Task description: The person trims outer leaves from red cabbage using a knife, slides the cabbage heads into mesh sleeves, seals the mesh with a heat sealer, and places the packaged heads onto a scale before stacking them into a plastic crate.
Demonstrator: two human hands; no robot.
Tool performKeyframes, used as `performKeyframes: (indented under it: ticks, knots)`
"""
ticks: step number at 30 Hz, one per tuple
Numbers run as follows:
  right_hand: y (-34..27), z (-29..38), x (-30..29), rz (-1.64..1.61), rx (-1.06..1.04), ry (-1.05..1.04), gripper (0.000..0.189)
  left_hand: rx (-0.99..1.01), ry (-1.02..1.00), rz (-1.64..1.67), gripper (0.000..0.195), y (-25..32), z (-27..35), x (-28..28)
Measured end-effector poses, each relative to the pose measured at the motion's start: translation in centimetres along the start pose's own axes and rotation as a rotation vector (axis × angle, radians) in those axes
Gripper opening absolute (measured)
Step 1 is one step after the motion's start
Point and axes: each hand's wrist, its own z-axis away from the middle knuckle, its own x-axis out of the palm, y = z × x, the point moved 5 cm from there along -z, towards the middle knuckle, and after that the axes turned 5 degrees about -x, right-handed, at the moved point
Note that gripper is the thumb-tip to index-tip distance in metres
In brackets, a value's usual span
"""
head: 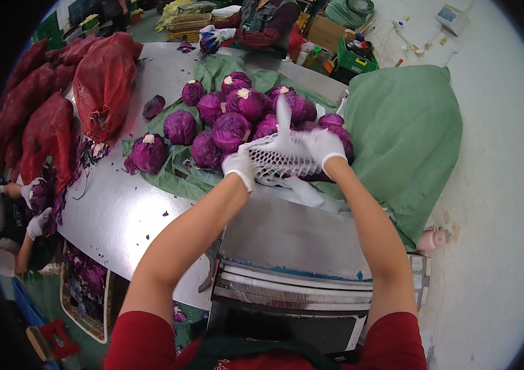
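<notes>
Between my two white-gloved hands, a white foam net sleeve (280, 155) is stretched out over the near side of the red cabbages. My left hand (239, 167) grips its left end, and my right hand (324, 147) holds its right side. A blurred white part of the netting stands up between them. Beyond and to the left, several red cabbages (247, 104) with pale cut stems rest on a green woven sack (169, 178). More white netting (308, 192) lies just below my hands, at the table's edge.
Stuffed red mesh sacks (107, 83) lie on the steel table (104, 194) at left. A full green sack (405, 138) stands at right. In front of me is a steel-topped machine (289, 236). Co-workers handle cabbages at far left and top. A basket (83, 291) holds purple leaves.
</notes>
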Motion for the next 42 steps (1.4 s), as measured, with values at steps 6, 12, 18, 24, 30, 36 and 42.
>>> performKeyframes:
  ticks: [6, 12, 18, 24, 30, 36, 42]
  knots:
    - [5.1, -7.1, 0.7, -0.189, 0.181, 0.091, 0.048, -0.369, -0.299, 0.173, 0.068, -1.2, 4.9, 9.0]
    - [-0.1, -6.5, 3.2, -0.425, 0.194, -0.196, 0.073, -0.205, -0.391, 0.408, 0.071, -3.2, -1.5, 6.3]
    - [4.0, 4.6, -2.1, -1.145, -0.089, 0.361, 0.041, 0.592, -0.382, 0.125, 0.029, 5.6, 13.0, 0.3]
    - [-9.3, 19.2, -9.1, -0.911, -0.228, 0.453, 0.017, 0.15, -0.849, 0.49, 0.063, 1.9, 23.3, -6.2]
    - [-15.1, 30.9, -8.5, -1.046, -0.095, 0.237, 0.033, -0.195, -0.882, 0.489, 0.075, -6.1, 26.7, -12.7]
    - [-17.5, 40.4, -7.1, -1.944, 0.33, -0.233, 0.028, -0.532, -1.302, 0.558, 0.08, -9.7, 33.2, -17.1]
    - [-17.1, 45.6, -5.4, -1.418, -0.258, -1.05, 0.048, -0.469, -1.142, 0.341, 0.085, -12.3, 34.9, -15.3]
